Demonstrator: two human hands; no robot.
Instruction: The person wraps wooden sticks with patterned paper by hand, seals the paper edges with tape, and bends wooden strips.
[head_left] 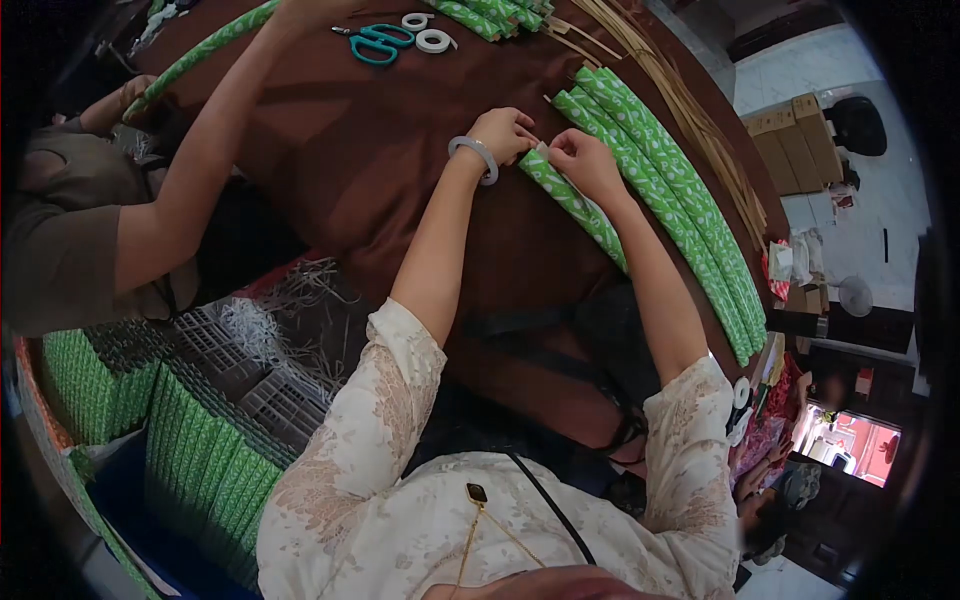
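Note:
A long strip wrapped in green paper with a white leaf-like pattern runs over the brown cloth between my forearms, its far end up at my fingers. My left hand, with a pale bangle at the wrist, is closed with its fingertips at that end. From the other side my right hand pinches at the same end. A small whitish piece shows between the hands; I cannot make out what it is. Just to the right lie several more green wrapped strips, side by side.
Thin tan sticks lie along the table's right edge. Teal-handled scissors and white tape rolls are at the back. A co-worker's arm reaches in from the left with another green strip. Bundled green strips stand lower left.

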